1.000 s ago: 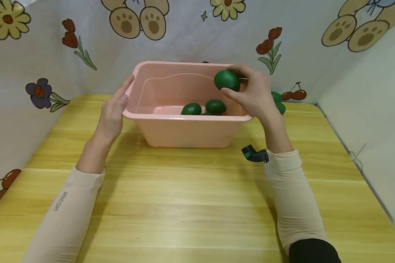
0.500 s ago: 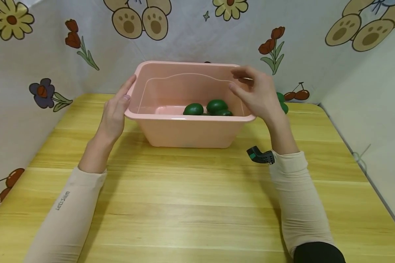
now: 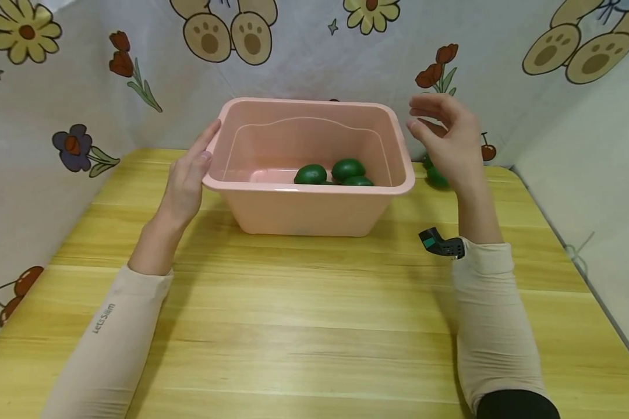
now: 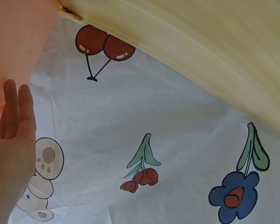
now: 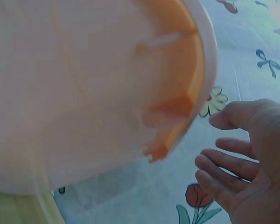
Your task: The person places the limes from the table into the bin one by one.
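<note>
A pink plastic bin [image 3: 304, 210] stands on the wooden table. Inside it lie several glossy green fruits that look like limes [image 3: 310, 174], partly hidden by the front rim. My left hand [image 3: 185, 183] rests against the bin's left side, and its fingers [image 4: 24, 112] look straight in the left wrist view. Just off the bin's right rim, my right hand [image 3: 453, 142] hangs in the air with nothing in it; the right wrist view shows the fingers loosely bent and apart. Below and behind that hand, more green fruits [image 3: 437, 179] lie on the table, partly covered.
A white cloth [image 3: 293, 75] printed with flowers and paws hangs behind the table [image 3: 293, 314]. On the right, a pale wall [image 3: 597, 192] runs along the table's edge. A black device [image 3: 441, 243] sits on my right wrist.
A second ago my right hand held a green fruit over the bin. It let go, and the fruit now lies inside; the hand has moved right, past the rim. My left hand stays at the bin.
</note>
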`<state>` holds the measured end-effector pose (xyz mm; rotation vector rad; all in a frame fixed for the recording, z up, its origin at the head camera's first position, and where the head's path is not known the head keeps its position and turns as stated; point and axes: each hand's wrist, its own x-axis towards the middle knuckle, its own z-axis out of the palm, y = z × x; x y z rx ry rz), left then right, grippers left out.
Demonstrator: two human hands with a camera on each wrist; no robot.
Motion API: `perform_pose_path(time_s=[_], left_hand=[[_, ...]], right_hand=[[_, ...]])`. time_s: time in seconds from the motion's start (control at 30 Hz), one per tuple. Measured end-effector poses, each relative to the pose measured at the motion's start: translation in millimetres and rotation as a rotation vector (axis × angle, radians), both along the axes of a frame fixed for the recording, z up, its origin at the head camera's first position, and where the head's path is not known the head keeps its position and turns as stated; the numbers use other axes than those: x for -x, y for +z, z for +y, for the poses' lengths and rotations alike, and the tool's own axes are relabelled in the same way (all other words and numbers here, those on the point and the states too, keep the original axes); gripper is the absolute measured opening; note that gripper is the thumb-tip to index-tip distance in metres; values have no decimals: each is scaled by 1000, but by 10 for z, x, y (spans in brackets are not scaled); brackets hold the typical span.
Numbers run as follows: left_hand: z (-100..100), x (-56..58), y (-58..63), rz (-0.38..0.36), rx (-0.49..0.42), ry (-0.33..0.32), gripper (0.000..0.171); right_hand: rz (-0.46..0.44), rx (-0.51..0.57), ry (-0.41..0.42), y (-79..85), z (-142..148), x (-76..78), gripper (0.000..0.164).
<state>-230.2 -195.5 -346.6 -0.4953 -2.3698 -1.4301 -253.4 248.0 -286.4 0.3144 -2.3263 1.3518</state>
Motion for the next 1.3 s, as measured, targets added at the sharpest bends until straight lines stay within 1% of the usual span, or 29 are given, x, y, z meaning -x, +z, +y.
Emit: perform_pose_path(time_s=[0.13, 0.23, 0.37, 0.5, 0.67, 0.83, 0.9, 1.0, 1.2, 1.3], left_hand=[[3, 0, -18, 2, 4, 4, 57], [-9, 2, -19, 6, 10, 6, 57], [-24, 4, -14, 14, 14, 16, 57], [-20, 5, -13, 9, 6, 10, 57], [-13, 3, -14, 3, 8, 7, 57], [-19, 14, -15, 0, 13, 8, 57], [-24, 19, -16, -2, 14, 10, 57], [-24, 20, -15, -7, 19, 13, 57], [-22, 10, -8, -9, 18, 17, 58], [-23, 2, -4, -8, 11, 14, 59]], right_hand=[[3, 31, -38, -79, 163, 33, 41], [9, 48, -51, -150, 294, 65, 39], [10, 31, -44, -234, 485, 92, 41], [-3, 12, -48, -307, 648, 111, 43], [-14, 12, -69, -396, 765, 141, 44], [-16, 75, -56, -463, 831, 100, 43], [-37, 95, -64, -481, 856, 61, 42], [-92, 82, -90, -543, 929, 35, 43], [-207, 15, -148, -822, 1176, 174, 42], [-266, -7, -156, -935, 1256, 233, 46]])
